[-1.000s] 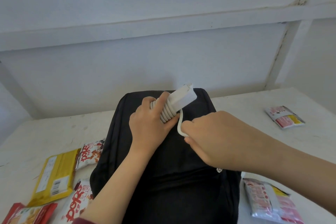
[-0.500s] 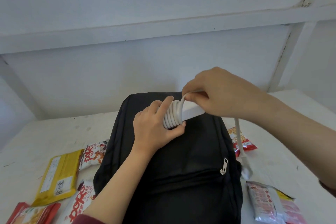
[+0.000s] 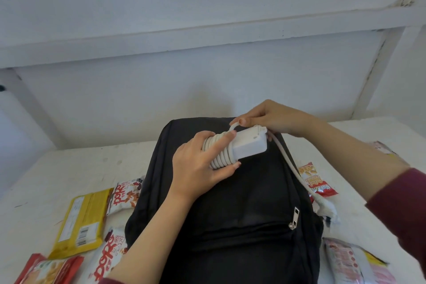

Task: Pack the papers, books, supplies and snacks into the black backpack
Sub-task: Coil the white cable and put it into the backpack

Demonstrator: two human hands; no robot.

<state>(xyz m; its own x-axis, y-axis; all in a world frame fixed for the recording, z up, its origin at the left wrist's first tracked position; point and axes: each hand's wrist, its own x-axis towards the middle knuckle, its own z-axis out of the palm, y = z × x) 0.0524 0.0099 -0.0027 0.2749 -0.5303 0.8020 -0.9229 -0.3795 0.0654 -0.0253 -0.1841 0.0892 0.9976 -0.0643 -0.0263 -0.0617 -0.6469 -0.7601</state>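
Nearest, on the white table (image 3: 57, 168), lie a red snack pack (image 3: 46, 270), a packet printed "pops" (image 3: 108, 258), a yellow packet (image 3: 78, 221) bearing a barcode, and at right a pink-and-white packet (image 3: 352, 260). The black backpack (image 3: 242, 226) lies flat between them, zipper pull (image 3: 294, 218) on its front. Farther on, a red packet (image 3: 318, 182) has lettering too skewed to read. Over the bag, the left hand (image 3: 200, 168) grasps the white charger (image 3: 249, 147); the right hand (image 3: 269, 117) pinches its cord (image 3: 288, 161).
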